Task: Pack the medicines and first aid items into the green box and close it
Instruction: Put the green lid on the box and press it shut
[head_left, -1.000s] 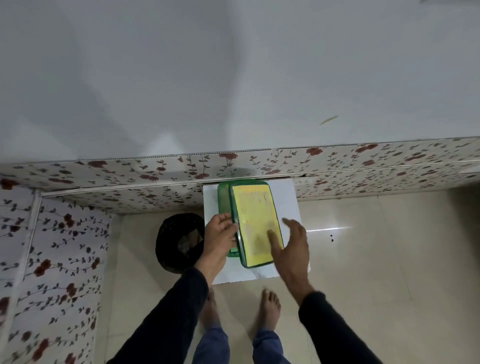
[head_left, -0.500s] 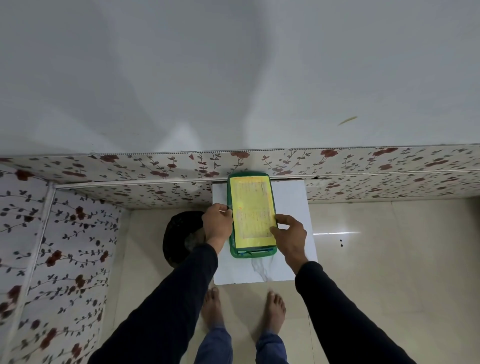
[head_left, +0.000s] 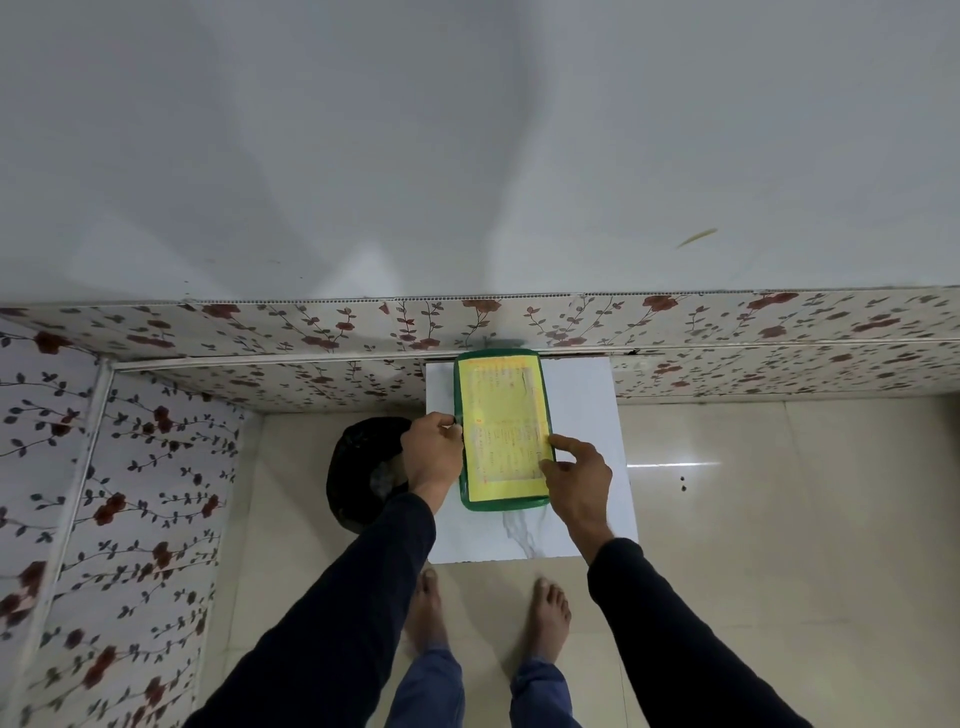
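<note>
The green box (head_left: 500, 506) lies flat on a small white table (head_left: 587, 415), its lid down and a yellow printed label covering the top. My left hand (head_left: 432, 449) grips the box's left edge about halfway along. My right hand (head_left: 579, 475) rests on the right edge, index finger and thumb touching the lid's rim. No medicines or first aid items show outside the box; its inside is hidden by the lid.
A black bin (head_left: 363, 473) stands on the floor just left of the table. A flowered wall panel (head_left: 311, 332) runs behind the table and along the left side. My bare feet (head_left: 550, 618) stand on pale tiles in front of the table.
The lid was tilted up on its left side a second ago and now lies flat on the box. My right hand slid from the lid's top to its right edge.
</note>
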